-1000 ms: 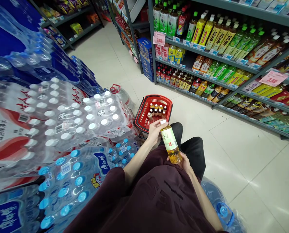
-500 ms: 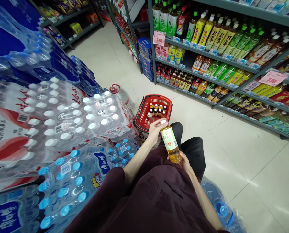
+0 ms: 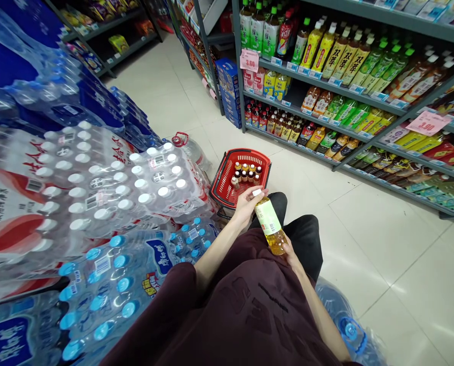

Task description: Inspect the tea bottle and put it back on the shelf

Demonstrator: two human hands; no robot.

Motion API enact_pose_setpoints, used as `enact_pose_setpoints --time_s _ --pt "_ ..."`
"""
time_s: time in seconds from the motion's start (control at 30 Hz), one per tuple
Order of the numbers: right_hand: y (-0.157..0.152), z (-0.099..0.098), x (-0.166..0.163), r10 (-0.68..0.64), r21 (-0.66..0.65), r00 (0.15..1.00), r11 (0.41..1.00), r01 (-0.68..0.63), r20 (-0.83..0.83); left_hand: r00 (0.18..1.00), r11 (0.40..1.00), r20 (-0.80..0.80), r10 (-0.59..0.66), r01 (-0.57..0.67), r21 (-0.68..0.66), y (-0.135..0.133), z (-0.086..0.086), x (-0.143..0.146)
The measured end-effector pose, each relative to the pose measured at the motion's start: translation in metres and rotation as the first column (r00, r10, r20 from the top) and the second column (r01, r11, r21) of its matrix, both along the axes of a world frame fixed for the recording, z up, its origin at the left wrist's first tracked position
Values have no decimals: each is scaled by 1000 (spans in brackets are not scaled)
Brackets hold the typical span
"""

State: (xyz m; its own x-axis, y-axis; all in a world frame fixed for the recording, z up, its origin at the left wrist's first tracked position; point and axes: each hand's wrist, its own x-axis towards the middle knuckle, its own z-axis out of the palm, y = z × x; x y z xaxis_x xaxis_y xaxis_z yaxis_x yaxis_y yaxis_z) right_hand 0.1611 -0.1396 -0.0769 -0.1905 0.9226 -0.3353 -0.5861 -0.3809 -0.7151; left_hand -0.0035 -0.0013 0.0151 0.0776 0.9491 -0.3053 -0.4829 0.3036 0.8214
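Grasping amber btl point(image 3: 275, 241), L hand point(image 3: 245, 204) near cap point(image 3: 256, 192), R hand point(image 3: 291, 255) at base point(image 3: 278, 248), label point(image 3: 267, 213) rolled round vs b4.

Two hands point(image 3: 245, 204), one held bottle point(image 3: 269, 219), one basket point(image 3: 249, 155).

left hand point(image 3: 245, 205) forward, fingers curled, right hand point(image 3: 291, 253) closer in, fingers mostly hidden, both gripping, bare forearms point(image 3: 219, 248) angled inward
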Motion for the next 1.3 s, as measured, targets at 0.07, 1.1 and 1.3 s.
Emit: enact_pose_setpoints --time_s 0.07,1.1,1.3 --pt "2 1 0 20 38 999 999 -21 39 1000 1000 13 -12 12 17 0 -1 0" --pt "-5 14 -4 356 -78 925 927 -368 -132 983 983 103 -150 138 121 -2 -7 -5" --pt "-4 11 -1 351 30 936 936 -350 -21 982 975 61 -181 171 143 -4 -5 -5"
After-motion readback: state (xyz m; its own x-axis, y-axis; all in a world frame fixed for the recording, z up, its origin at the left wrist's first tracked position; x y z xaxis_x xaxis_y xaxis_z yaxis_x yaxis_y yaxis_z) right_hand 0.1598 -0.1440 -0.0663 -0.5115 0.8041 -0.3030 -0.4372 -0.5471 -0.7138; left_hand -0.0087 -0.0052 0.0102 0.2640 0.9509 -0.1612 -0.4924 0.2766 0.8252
